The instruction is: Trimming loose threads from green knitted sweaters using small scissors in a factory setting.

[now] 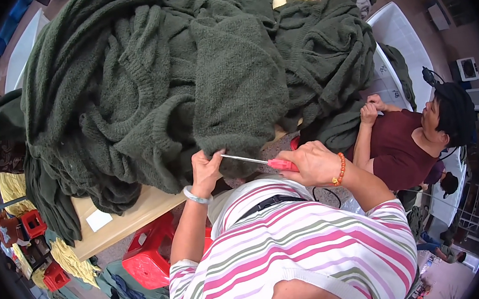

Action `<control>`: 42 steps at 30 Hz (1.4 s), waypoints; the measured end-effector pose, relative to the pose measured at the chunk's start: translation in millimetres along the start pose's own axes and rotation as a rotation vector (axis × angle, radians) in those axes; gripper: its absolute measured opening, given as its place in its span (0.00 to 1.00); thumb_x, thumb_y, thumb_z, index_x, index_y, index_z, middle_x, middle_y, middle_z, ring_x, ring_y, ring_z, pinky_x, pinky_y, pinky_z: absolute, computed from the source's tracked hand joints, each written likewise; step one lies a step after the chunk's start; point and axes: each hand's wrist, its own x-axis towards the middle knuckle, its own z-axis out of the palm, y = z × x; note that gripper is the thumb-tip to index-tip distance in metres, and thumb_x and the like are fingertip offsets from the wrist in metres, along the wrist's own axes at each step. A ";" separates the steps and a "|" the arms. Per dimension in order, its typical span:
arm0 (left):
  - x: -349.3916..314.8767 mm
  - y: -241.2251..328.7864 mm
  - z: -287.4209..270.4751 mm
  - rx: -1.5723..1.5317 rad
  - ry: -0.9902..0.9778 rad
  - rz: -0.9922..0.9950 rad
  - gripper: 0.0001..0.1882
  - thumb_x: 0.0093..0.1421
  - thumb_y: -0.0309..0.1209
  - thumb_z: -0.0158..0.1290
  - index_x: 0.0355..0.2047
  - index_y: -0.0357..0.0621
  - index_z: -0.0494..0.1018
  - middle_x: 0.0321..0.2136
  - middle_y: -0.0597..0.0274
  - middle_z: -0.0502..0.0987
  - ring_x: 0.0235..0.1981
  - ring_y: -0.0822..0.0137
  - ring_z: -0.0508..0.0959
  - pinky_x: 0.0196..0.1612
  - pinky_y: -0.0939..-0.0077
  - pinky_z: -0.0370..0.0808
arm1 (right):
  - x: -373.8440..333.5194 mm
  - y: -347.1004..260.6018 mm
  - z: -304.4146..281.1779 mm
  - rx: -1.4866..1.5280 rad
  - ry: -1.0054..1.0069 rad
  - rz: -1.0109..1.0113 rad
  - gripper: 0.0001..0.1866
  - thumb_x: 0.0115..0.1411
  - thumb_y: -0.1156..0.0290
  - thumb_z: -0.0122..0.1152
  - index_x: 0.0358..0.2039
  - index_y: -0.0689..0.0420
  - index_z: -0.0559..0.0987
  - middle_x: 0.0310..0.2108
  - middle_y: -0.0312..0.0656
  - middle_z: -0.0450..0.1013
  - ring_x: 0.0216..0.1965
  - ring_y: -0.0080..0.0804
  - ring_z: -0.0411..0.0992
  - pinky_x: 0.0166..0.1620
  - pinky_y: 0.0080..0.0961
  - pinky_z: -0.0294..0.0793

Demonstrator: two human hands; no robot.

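Note:
My left hand (205, 172) is closed in a pinch on the lower edge of a dark green knit garment (240, 87), at the table's near edge. A hand tool with a red handle (282, 164) and a thin metal shaft is gripped in my right hand (319, 164). Its shaft points left, and the tip reaches the fabric beside my left fingertips, too small to make out. The garment's sleeve-like panel lies flat over a big heap of the same green knitwear (115, 97).
Under the heap is a light wooden table (137, 212) with a white paper slip (98, 220) on it. Red stools (149, 257) stand below the near edge. To the right sits a person in a maroon top (393, 147), near white bins (403, 32).

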 end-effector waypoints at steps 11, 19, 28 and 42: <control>54.7 61.9 -3.9 -0.521 -0.033 -0.221 0.12 0.64 0.28 0.50 0.45 0.34 0.72 0.41 0.58 0.78 0.41 0.66 0.78 0.47 0.72 0.75 | -1.1 6.7 -8.2 0.014 0.326 0.017 0.16 0.57 0.57 0.60 0.40 0.54 0.76 0.23 0.50 0.76 0.28 0.51 0.76 0.35 0.43 0.74; 40.4 25.6 -28.0 0.175 -0.339 -0.028 0.26 0.61 0.29 0.54 0.58 0.35 0.62 0.50 0.61 0.72 0.50 0.72 0.71 0.54 0.77 0.68 | -0.1 23.6 -1.9 0.083 0.447 0.026 0.15 0.56 0.60 0.61 0.41 0.53 0.76 0.24 0.50 0.75 0.28 0.52 0.75 0.34 0.43 0.74; 21.7 0.7 -20.8 -0.381 -0.137 -0.535 0.13 0.67 0.29 0.43 0.49 0.38 0.69 0.44 0.52 0.76 0.39 0.53 0.81 0.41 0.55 0.80 | -9.2 15.7 6.9 0.010 0.095 0.075 0.16 0.56 0.56 0.59 0.39 0.53 0.76 0.25 0.51 0.76 0.31 0.52 0.76 0.37 0.44 0.74; 50.5 13.2 -22.1 -0.715 -0.012 -0.492 0.18 0.69 0.32 0.39 0.52 0.31 0.68 0.49 0.48 0.75 0.48 0.53 0.76 0.54 0.58 0.74 | -22.1 6.5 -3.7 0.023 0.057 0.036 0.15 0.56 0.57 0.59 0.37 0.55 0.77 0.23 0.52 0.75 0.30 0.52 0.76 0.36 0.44 0.74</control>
